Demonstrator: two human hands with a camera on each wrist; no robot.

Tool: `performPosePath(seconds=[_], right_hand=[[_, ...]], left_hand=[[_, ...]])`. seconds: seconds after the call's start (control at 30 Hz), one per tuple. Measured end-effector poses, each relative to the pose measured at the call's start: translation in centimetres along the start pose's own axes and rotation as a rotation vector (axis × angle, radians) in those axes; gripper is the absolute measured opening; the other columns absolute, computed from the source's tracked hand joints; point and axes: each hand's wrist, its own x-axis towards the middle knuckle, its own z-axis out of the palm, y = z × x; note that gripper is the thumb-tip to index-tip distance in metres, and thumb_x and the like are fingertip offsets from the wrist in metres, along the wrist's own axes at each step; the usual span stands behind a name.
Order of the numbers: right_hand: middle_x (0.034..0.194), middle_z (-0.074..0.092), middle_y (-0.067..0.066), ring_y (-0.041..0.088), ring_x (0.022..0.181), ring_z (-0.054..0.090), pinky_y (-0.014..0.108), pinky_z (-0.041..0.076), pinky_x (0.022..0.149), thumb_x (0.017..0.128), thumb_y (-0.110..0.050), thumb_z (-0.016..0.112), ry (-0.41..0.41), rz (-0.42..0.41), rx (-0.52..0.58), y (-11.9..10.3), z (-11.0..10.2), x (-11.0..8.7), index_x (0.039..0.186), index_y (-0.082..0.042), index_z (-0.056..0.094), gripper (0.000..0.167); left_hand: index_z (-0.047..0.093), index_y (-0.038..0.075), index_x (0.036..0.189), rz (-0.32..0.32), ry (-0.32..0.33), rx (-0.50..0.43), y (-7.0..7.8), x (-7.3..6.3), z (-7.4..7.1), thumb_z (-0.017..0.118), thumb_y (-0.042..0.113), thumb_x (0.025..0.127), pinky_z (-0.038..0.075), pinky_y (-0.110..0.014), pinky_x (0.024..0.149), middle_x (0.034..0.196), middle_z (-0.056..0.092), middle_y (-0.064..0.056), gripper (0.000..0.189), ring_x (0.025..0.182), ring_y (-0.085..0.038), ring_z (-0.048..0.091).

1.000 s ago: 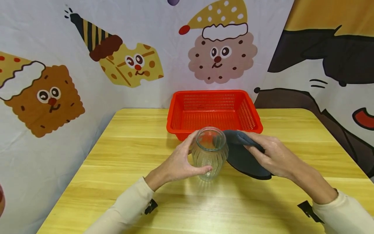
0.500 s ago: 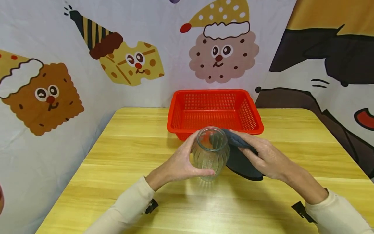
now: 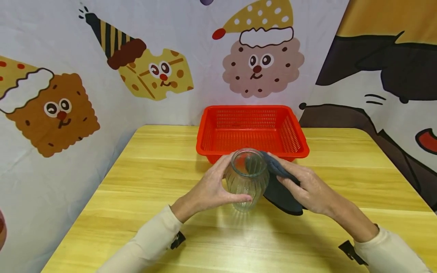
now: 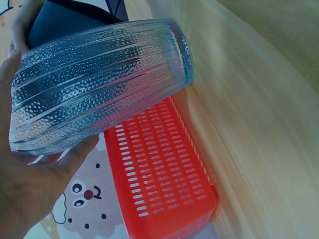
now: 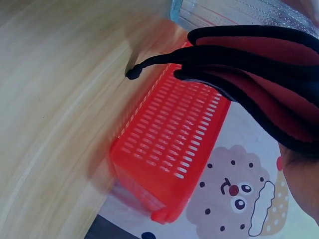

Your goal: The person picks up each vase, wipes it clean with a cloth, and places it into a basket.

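A clear ribbed glass jar [image 3: 246,187], its mouth uncovered, stands upright in front of the basket. My left hand [image 3: 212,190] grips it from the left, thumb across the near side and fingers round the far side. In the left wrist view the jar [image 4: 99,84] shows a dimpled surface. My right hand [image 3: 312,189] pinches a folded dark blue-grey cloth [image 3: 281,195] against the jar's upper right side. Part of the cloth hangs down beside the jar. In the right wrist view, the cloth [image 5: 269,62] has black edging and layered folds. Whether the jar's base touches the table cannot be told.
A red perforated plastic basket [image 3: 246,140] stands just behind the jar, at the back of the wooden table [image 3: 153,170]. Behind the table hangs a white backdrop [image 3: 205,68] printed with cartoon food characters.
My right hand has moved left with the cloth, bringing its folded top edge against the jar. The left hand and jar have shifted very slightly right.
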Motion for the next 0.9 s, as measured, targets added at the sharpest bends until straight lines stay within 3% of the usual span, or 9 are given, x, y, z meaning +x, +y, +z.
performPosePath(seconds=[0.27,0.6,0.9], right_hand=[[0.152,0.048,0.004,0.027,0.132,0.051,0.022,0.037,0.107,0.089,0.003,0.072,0.033,-0.023,-0.058,0.26,0.43,-0.04,0.159,-0.018,0.039,0.081],[0.155,0.045,0.007,0.026,0.138,0.045,0.019,0.030,0.111,0.095,0.006,0.062,0.009,-0.018,-0.009,0.48,0.42,-0.37,0.160,-0.017,0.035,0.075],[0.147,0.053,0.009,0.028,0.124,0.057,0.018,0.037,0.104,0.094,0.008,0.061,0.033,0.014,0.001,0.59,0.62,-0.64,0.154,-0.010,0.045,0.065]], left_hand=[[0.034,0.022,0.157,-0.004,0.008,-0.001,0.07,0.08,-0.12,0.093,0.042,0.073,0.044,-0.043,0.106,0.145,0.048,-0.004,0.105,0.129,-0.019,0.049],[0.038,0.019,0.154,0.005,0.018,0.002,0.09,0.31,-0.16,0.095,0.042,0.070,0.047,-0.040,0.104,0.144,0.049,-0.004,0.104,0.128,-0.018,0.050],[0.038,0.020,0.154,0.019,0.037,-0.024,0.05,0.11,0.06,0.096,0.038,0.070,0.049,-0.037,0.101,0.143,0.050,-0.004,0.104,0.127,-0.019,0.051]])
